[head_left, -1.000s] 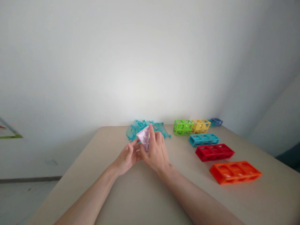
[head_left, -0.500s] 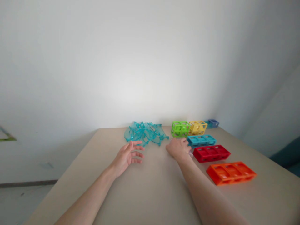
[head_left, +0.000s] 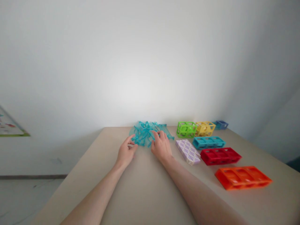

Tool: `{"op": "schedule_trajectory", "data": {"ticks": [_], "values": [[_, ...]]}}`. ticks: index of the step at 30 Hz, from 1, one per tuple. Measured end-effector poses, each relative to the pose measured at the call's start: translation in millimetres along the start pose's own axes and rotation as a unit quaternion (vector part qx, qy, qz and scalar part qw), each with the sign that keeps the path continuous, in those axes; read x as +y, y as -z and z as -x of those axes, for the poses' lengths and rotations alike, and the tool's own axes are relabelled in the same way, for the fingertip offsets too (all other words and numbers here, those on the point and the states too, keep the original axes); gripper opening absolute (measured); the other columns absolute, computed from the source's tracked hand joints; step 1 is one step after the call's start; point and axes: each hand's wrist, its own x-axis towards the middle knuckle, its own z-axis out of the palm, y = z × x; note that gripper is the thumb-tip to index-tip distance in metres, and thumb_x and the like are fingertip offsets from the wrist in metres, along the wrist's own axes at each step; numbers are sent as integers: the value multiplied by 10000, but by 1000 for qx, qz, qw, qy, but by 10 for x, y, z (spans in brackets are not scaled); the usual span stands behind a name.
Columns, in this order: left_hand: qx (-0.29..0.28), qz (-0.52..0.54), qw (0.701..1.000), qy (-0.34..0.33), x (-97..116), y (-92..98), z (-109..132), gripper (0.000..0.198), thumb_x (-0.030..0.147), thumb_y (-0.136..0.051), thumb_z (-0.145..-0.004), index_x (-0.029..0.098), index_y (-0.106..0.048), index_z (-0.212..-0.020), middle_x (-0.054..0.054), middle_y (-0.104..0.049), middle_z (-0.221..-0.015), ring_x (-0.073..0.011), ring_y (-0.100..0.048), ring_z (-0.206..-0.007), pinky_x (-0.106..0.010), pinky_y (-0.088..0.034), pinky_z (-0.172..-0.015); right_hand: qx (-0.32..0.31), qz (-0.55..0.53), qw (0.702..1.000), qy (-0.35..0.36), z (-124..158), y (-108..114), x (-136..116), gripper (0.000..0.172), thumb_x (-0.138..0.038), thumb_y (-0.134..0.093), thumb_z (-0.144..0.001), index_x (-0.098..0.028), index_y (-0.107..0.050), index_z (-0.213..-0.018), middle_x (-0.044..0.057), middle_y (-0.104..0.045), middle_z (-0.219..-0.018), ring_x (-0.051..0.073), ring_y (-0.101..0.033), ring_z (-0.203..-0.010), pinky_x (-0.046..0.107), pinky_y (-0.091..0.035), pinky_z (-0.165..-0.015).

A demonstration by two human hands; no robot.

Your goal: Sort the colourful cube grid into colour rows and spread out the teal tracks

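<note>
A tangled pile of translucent teal plastic pieces (head_left: 143, 130) lies at the far side of the table, against the wall. At its near left edge is my left hand (head_left: 126, 152), thumb and fingers apart, holding nothing that I can see. My right hand (head_left: 162, 146) reaches over the pile's front right part with fingers spread and slightly bent. Its fingertips are at the teal pieces; whether they touch is unclear. To the right of that hand, a flat purple-and-white patterned box (head_left: 188, 152) rests on the table.
On the right stand a green (head_left: 186, 129) and a yellow open-sided block (head_left: 205, 128), with a blue one (head_left: 222, 125) behind. Nearer are a light-blue (head_left: 209, 142), a red (head_left: 220, 156) and an orange block (head_left: 243, 177). The wall (head_left: 140, 78) borders the table's back edge.
My right hand has left the patterned box, now uncovered, and moved left to the teal pile. My left hand has turned and moved slightly forward towards the pile. The view has shifted slightly left.
</note>
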Motion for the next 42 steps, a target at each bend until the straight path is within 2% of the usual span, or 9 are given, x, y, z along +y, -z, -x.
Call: {"op": "schedule_trajectory", "data": {"ticks": [4, 7, 10, 12, 14, 16, 18, 27, 42], "values": [[-65, -52, 995, -55, -82, -36, -52, 457, 289, -622, -765, 220, -618, -1217, -36, -592, -925, -58, -464, -493, -188, -403, -430, -27, -22, 999, 38, 7, -91, 14, 370, -115, -448, -871, -181, -582, -1210, 115, -558, -1058, 215, -534, -981, 333, -434, -888], [-70, -51, 995, -46, -86, -47, -66, 402, 317, -629, -763, 186, -661, -1141, -53, -618, -941, -73, -498, -504, -199, -405, -430, -34, -32, 998, 45, 17, -118, 47, 322, -136, -435, -896, -178, -617, -1160, 103, -571, -1037, 184, -561, -910, 290, -451, -840], [-83, -42, 995, -26, -53, -44, -53, 438, 332, -616, -774, 176, -629, -1183, -70, -637, -987, -80, -522, -499, -199, -395, -398, -25, -38, 998, 42, 13, -103, 51, 314, -154, -424, -910, -175, -625, -1151, 101, -576, -1052, 187, -549, -943, 295, -434, -872], [-96, -42, 994, -19, -34, -40, -41, 469, 345, -613, -781, 161, -607, -1212, -76, -657, -961, -87, -534, -497, -197, -392, -388, 8, -27, 1000, 12, -1, -80, 57, 342, -175, -411, -921, -167, -592, -1211, 134, -546, -1147, 232, -499, -1059, 358, -389, -943], [-101, -40, 994, -15, -29, -38, -37, 482, 355, -617, -782, 155, -599, -1220, -78, -673, -936, -93, -551, -505, -193, -395, -389, 44, 1, 998, -55, -17, -62, 85, 393, -224, -422, -926, -164, -526, -1300, 178, -483, -1258, 290, -436, -1144, 437, -350, -967], [-100, -35, 994, -17, -39, -37, -40, 471, 357, -618, -785, 161, -604, -1213, -90, -673, -992, -96, -574, -527, -191, -400, -393, 43, 21, 991, -122, -29, -59, 134, 436, -281, -464, -914, -164, -498, -1333, 196, -487, -1264, 325, -425, -1151, 466, -350, -939], [-96, -31, 995, -20, -52, -39, -46, 455, 352, -618, -787, 169, -610, -1204, -104, -659, -1075, -97, -589, -542, -193, -406, -395, 16, 20, 988, -149, -36, -68, 189, 427, -313, -496, -900, -162, -535, -1297, 185, -547, -1193, 330, -446, -1123, 454, -364, -904], [-96, -36, 995, -15, -16, -39, -30, 460, 347, -627, -780, 158, -610, -1199, -100, -680, -1020, -106, -598, -541, -199, -412, -406, 8, -30, 989, -142, -65, -108, 269, 252, -310, -542, -872, -202, -645, -1075, 114, -612, -1059, 278, -519, -1031, 381, -381, -873], [-102, -43, 994, -18, -47, -21, -40, 494, 383, -631, -777, 165, -604, -1219, -84, -699, -950, -117, -609, -552, -200, -409, -423, 53, -142, 978, -140, -117, -217, 361, 257, -270, -451, -887, -135, -623, -1022, 104, -624, -1017, 175, -616, -783, 303, -465, -790]]}}
